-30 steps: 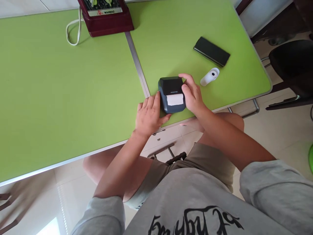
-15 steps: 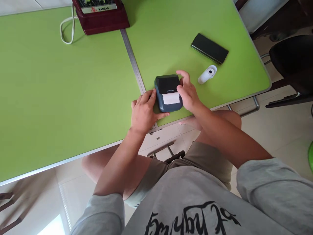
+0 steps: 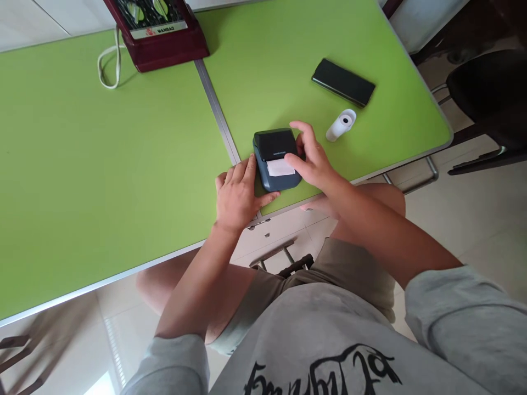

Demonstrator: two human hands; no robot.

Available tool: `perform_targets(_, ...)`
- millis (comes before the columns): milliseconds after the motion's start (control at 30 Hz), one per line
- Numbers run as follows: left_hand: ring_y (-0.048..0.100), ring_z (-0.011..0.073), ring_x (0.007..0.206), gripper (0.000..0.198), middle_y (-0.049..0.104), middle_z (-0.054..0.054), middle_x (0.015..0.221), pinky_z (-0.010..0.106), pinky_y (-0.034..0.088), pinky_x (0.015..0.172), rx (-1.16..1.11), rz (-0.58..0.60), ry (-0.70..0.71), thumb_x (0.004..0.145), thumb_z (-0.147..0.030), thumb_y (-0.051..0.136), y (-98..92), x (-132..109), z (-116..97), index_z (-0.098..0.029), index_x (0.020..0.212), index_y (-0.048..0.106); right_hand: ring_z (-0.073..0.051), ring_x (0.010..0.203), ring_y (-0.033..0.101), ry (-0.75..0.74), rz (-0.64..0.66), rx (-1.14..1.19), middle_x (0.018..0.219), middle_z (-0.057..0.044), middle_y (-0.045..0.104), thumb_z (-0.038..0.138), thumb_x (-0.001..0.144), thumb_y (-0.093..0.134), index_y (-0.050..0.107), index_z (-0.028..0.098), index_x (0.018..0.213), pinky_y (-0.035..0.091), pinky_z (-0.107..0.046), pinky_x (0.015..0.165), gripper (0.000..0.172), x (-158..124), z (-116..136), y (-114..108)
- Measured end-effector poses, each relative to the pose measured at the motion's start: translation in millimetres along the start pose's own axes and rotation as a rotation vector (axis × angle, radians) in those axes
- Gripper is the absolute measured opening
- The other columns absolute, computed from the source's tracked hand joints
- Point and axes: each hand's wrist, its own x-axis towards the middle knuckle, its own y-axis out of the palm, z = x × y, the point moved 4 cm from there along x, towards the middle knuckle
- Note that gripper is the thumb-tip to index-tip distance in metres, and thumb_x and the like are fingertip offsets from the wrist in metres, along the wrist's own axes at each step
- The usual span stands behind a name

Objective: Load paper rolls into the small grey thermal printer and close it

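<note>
A: Where's the printer (image 3: 275,144)?

B: On the green table (image 3: 123,164), near the front edge, just right of the metal strip (image 3: 218,109). Between both hands.

A: Grip?

B: Left hand (image 3: 236,200) lies spread, forefinger against the printer's left side, thumb out along the front. Bracing, I'd say, not clamping. Right hand (image 3: 315,162): forefinger crooked out by the back corner, thumb at the right end of the paper slip (image 3: 280,168). Can't tell from here if it's pinching anything.

A: Heavy?

B: Doubt it. Small, hard shell, looks like plastic. Stiff. Smooth too, so a one-sided push would probably slide it.

A: Best hold?

B: Low on both side walls, palms opposed. I'd stay off the dark lid.

A: Paper?

B: Thin, floppy, likely tears or creases easily. Hold by the free front edge, full width, other hand steadying the body.

A: Anything close?

B: White roll (image 3: 341,125) and a phone (image 3: 343,82), past the right hand. Neither touched.
</note>
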Motion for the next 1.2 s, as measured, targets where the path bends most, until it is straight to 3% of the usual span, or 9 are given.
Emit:
perform_targets(167, 0.058, 0.0395, 0.135, 0.093, 0.059, 0.023, 0.15, 0.05, 0.044, 0.111, 0.001, -0.008, 0.026, 0.092, -0.075, 0.059, 1.5, 0, 1, -0.013, 0.159, 0.044, -0.021, 0.079, 0.067, 0.045, -0.054, 0.065, 0.089, -0.001, 0.066, 0.078, 0.089, 0.06, 0.048, 0.03, 0.142, 0.06, -0.044, 0.082, 0.073, 8, 5, -12)
perform_targets(400, 0.059, 0.0394, 0.135, 0.097, 0.058, 0.025, 0.15, 0.051, 0.048, 0.114, -0.187, 0.007, 0.044, 0.089, -0.063, 0.072, 0.6, 0, 5, -0.006, 0.16, 0.039, -0.02, 0.073, 0.07, -0.004, -0.155, -0.056, 0.091, -0.003, 0.075, 0.062, 0.097, 0.054, 0.066, 0.026, 0.108, 0.06, -0.042, 0.076, 0.04, 35, 56, -34)
perform_targets(567, 0.07, 0.0276, 0.119, 0.072, 0.074, 0.012, 0.12, 0.043, 0.053, 0.11, -0.855, -0.282, 0.068, 0.097, -0.08, 0.04, -21.2, -9, 5, -0.019, 0.124, 0.067, -0.025, 0.077, 0.069, -0.07, 0.125, -0.402, 0.088, -0.002, 0.077, 0.04, 0.081, 0.077, 0.074, 0.028, 0.087, 0.055, -0.048, 0.081, 0.014, 49, 62, -25)
perform_targets(667, 0.072, 0.0287, 0.117, 0.09, 0.077, 0.013, 0.113, 0.047, 0.055, 0.107, -1.292, -0.37, -0.031, 0.099, -0.078, 0.001, -29.3, -12, 7, -0.022, 0.109, 0.07, -0.027, 0.077, 0.067, -0.104, 0.277, -0.515, 0.084, -0.003, 0.077, 0.038, 0.073, 0.085, 0.078, 0.03, 0.09, 0.052, -0.045, 0.075, 0.02, 60, 55, -16)
perform_targets(800, 0.067, 0.0246, 0.131, 0.074, 0.073, 0.009, 0.132, 0.038, 0.056, 0.106, -1.843, -0.242, -0.245, 0.1, -0.073, 0.02, -25.1, -6, 12, -0.023, 0.119, 0.07, -0.027, 0.081, 0.069, -0.063, 0.457, -0.594, 0.084, -0.003, 0.076, 0.04, 0.074, 0.084, 0.078, 0.028, 0.09, 0.049, -0.04, 0.073, 0.021, 72, 64, -11)
perform_targets(900, 0.073, 0.015, 0.096, 0.042, 0.074, 0.004, 0.102, 0.026, 0.059, 0.085, -2.18, -0.271, -0.387, 0.1, -0.058, 0.048, -20.0, -2, 18, -0.023, 0.098, 0.07, -0.028, 0.092, 0.07, 0.016, 0.531, -0.61, 0.097, -0.003, 0.078, 0.031, 0.075, 0.081, 0.078, 0.028, 0.099, 0.048, -0.038, 0.075, 0.024, 71, 81, -21)
perform_targets(967, 0.062, 0.0088, 0.066, 0.022, 0.06, -0.003, 0.074, 0.02, 0.053, 0.063, -2.224, -0.301, -0.462, 0.091, -0.034, 0.068, -16.1, 0, 20, -0.022, 0.076, 0.058, -0.027, 0.097, 0.069, 0.052, 0.494, -0.494, 0.105, -0.003, 0.079, 0.024, 0.071, 0.082, 0.077, 0.027, 0.103, 0.048, -0.037, 0.076, 0.032, 64, 90, -34)
perform_targets(1067, 0.039, 0.0047, 0.05, 0.048, 0.035, -0.008, 0.059, 0.018, 0.037, 0.048, -2.157, -0.317, -0.485, 0.071, -0.008, 0.077, -12.1, 3, 20, -0.02, 0.061, 0.032, -0.021, 0.093, 0.066, 0.108, 0.28, -0.054, 0.112, -0.004, 0.076, 0.024, 0.073, 0.077, 0.072, 0.026, 0.108, 0.047, -0.032, 0.071, 0.036, 45, 85, -53)
perform_targets(1200, 0.028, 0.0031, 0.047, 0.063, 0.023, -0.009, 0.053, 0.017, 0.027, 0.044, -2.029, -0.302, -0.435, 0.062, -0.007, 0.078, -11.9, 4, 15, -0.019, 0.056, 0.016, -0.012, 0.056, 0.045, 0.337, 0.013, 0.761, 0.09, 0.0, 0.068, 0.059, 0.078, 0.062, 0.058, 0.029, 0.11, 0.027, -0.027, 0.046, 0.044, 9, 46, -52)
